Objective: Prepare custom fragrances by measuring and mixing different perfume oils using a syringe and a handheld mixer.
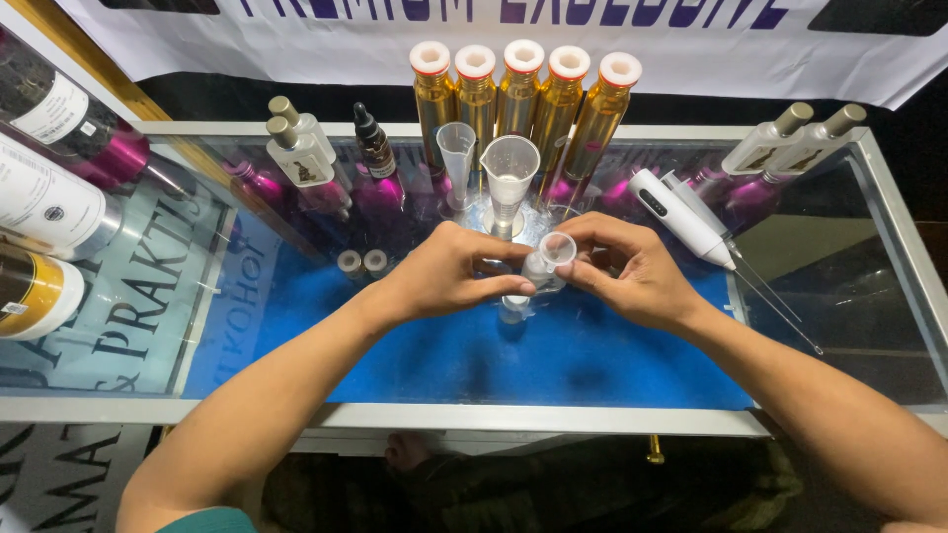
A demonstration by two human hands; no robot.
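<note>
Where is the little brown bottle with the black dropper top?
In the head view, the brown dropper bottle stands at the back left of the glass counter, between the two clear spray bottles and the row of gold bottles.

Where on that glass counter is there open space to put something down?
The widest free patch is the blue area between the hands and the counter's near edge. Some room lies right of the white handheld device. It is crowded at the back, around the gold bottles, measuring cups and spray bottles.
</note>
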